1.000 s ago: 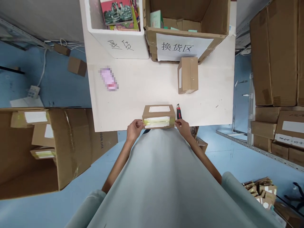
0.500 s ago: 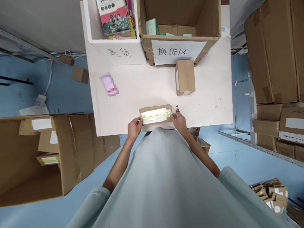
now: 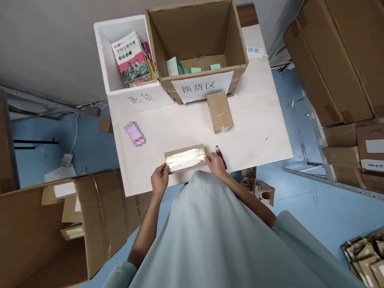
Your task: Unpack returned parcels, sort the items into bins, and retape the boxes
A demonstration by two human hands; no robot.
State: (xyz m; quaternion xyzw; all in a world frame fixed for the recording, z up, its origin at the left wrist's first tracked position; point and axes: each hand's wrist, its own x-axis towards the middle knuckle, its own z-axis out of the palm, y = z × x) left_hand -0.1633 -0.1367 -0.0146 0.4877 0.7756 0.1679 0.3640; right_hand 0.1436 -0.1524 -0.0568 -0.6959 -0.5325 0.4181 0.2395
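A slim cardboard box [image 3: 180, 153] with a white label and shiny yellowish tape on top lies near the table's front edge. My left hand [image 3: 159, 178] pinches its near left corner between thumb and fingers. At the right end, my right hand [image 3: 215, 163] is closed on the box's edge and tape. A red and black utility knife [image 3: 221, 157] lies just beside my right hand, partly covered by it. Farther back stands a second, plain cardboard box [image 3: 220, 112], closed with clear tape.
At the back of the table [image 3: 255, 120] stand a white foam bin [image 3: 144, 100] with books and a large open carton [image 3: 198, 32] with small green boxes. A blurred pink item [image 3: 135, 134] lies left. A big open carton [image 3: 102, 212] stands left; stacked cartons [image 3: 342, 156] stand right.
My view has tilted and turned, so the table and bins sit lower and at a slant. Both hands stay at the ends of the slim box. More of the knife shows.
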